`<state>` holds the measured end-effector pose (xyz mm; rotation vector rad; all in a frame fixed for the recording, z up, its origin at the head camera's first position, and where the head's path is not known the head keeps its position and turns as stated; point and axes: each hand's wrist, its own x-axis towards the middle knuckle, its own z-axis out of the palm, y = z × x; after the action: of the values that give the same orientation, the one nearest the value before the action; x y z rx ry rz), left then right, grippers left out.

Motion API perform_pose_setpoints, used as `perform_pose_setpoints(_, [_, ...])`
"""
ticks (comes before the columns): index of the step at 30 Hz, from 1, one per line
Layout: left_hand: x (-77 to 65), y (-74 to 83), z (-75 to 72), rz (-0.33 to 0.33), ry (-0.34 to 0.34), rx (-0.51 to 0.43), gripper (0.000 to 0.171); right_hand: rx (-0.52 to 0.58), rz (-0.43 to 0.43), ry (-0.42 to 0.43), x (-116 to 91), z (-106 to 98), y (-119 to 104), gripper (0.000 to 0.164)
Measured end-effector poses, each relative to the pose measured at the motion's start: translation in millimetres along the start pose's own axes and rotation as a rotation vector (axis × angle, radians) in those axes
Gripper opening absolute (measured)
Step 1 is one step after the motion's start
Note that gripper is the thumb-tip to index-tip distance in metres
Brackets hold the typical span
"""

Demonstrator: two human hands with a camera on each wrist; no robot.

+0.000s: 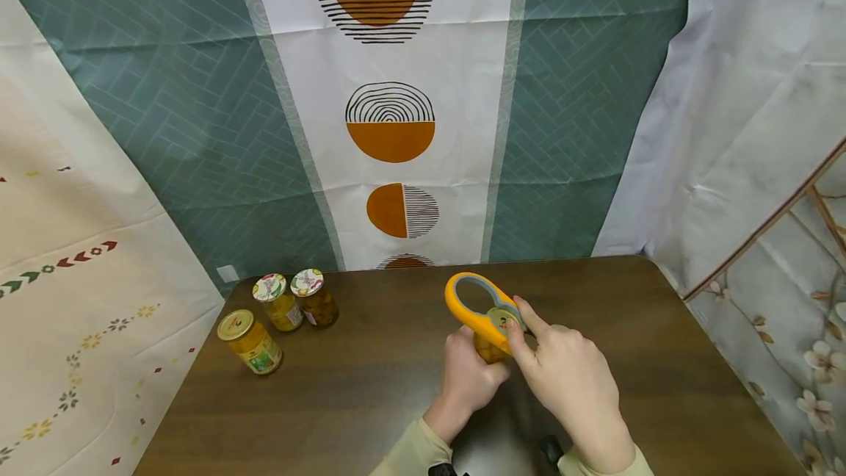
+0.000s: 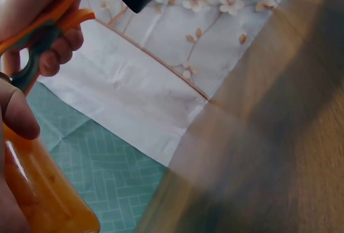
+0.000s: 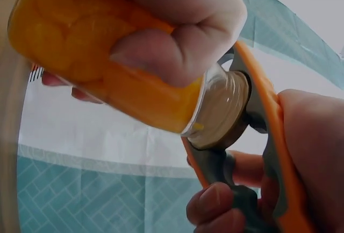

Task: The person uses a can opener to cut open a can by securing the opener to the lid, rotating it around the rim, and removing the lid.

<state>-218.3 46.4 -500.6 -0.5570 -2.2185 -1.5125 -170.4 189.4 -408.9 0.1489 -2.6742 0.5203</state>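
Observation:
My left hand (image 1: 465, 372) grips a glass jar (image 3: 59, 34) of orange fruit pieces round its body. In the right wrist view the thumb lies across the glass and the jar is tilted. My right hand (image 1: 571, 373) holds a yellow-orange jar opener (image 1: 484, 327) with a grey inner lining. One opening of the tool sits around the jar's gold lid (image 1: 502, 314), while its larger loop stands free in the head view. Curled fingers (image 3: 215, 200) of the right hand wrap the tool's handles. Part of the jar is hidden behind the left hand.
Three closed jars stand at the table's left: a yellow one with a gold lid (image 1: 259, 347), one with a green-and-white lid (image 1: 284, 311) and a darker one (image 1: 320, 305). The brown table (image 1: 357, 402) ends at patterned cloth hangings (image 1: 568, 131) behind and beside it.

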Motion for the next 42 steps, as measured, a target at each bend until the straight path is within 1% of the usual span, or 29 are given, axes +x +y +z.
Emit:
perform_pose_setpoints(3, [1.2,1.5,-1.9,-0.006,-0.02,-0.041,0.042,-0.005,-0.009,0.01,1.7,-2.6,0.3,0.052])
perform_pose_setpoints(6, [2.8,2.8,-4.0,-0.013,-0.051,-0.081,0.043,-0.013,-0.035,0.033,2.7,-4.9,1.5,0.048])
perform_pose_setpoints(8, [3.9,3.4,-5.9,-0.011,-0.085,-0.111,0.044,-0.024,-0.054,0.038,2.8,-6.2,3.7,0.046])
perform_pose_setpoints(10, [5.1,4.0,-8.2,-0.004,-0.137,-0.163,0.047,-0.033,-0.096,0.046,3.3,-7.8,8.4,0.043])
perform_pose_setpoints(12, [5.9,5.1,-11.0,0.005,-0.22,-0.268,0.05,-0.033,-0.154,0.041,4.3,-10.4,15.2,0.041])
perform_pose_setpoints(14, [6.0,6.4,-13.3,0.01,-0.323,-0.392,0.055,-0.03,-0.228,0.036,4.9,-14.6,23.7,0.04])
perform_pose_setpoints(16, [5.9,7.5,-15.1,0.0,-0.436,-0.545,0.056,-0.02,-0.314,0.04,6.1,-19.6,31.0,0.04])
perform_pose_setpoints(18, [5.4,7.6,-16.8,-0.022,-0.548,-0.673,0.056,-0.003,-0.393,0.045,6.8,-24.1,36.4,0.042])
perform_pose_setpoints(21, [5.4,7.0,-18.5,-0.032,-0.711,-0.797,0.055,0.032,-0.498,0.054,7.5,-28.6,40.9,0.045])
perform_pose_setpoints(23, [5.2,6.4,-18.7,-0.027,-0.796,-0.835,0.055,0.057,-0.538,0.052,7.3,-30.4,42.4,0.047])
perform_pose_setpoints(25, [4.9,6.1,-18.0,-0.01,-0.857,-0.855,0.056,0.071,-0.561,0.05,6.4,-31.7,43.3,0.048])
perform_pose_setpoints(27, [4.1,6.1,-17.3,0.001,-0.88,-0.858,0.056,0.075,-0.571,0.05,5.8,-32.5,44.0,0.048])
perform_pose_setpoints(31, [4.4,5.9,-15.4,0.017,-0.89,-0.859,0.057,0.082,-0.59,0.053,6.4,-32.3,45.7,0.048])
perform_pose_setpoints(35, [5.9,5.5,-12.6,0.069,-0.89,-0.873,0.062,0.093,-0.617,0.06,6.8,-31.8,46.8,0.047])
perform_pose_setpoints(38, [6.9,6.0,-11.2,0.105,-0.888,-0.866,0.065,0.096,-0.627,0.069,6.8,-32.0,46.4,0.045])
perform_pose_setpoints(42, [6.7,6.7,-11.4,0.093,-0.878,-0.863,0.065,0.103,-0.629,0.099,6.9,-32.0,45.7,0.041])
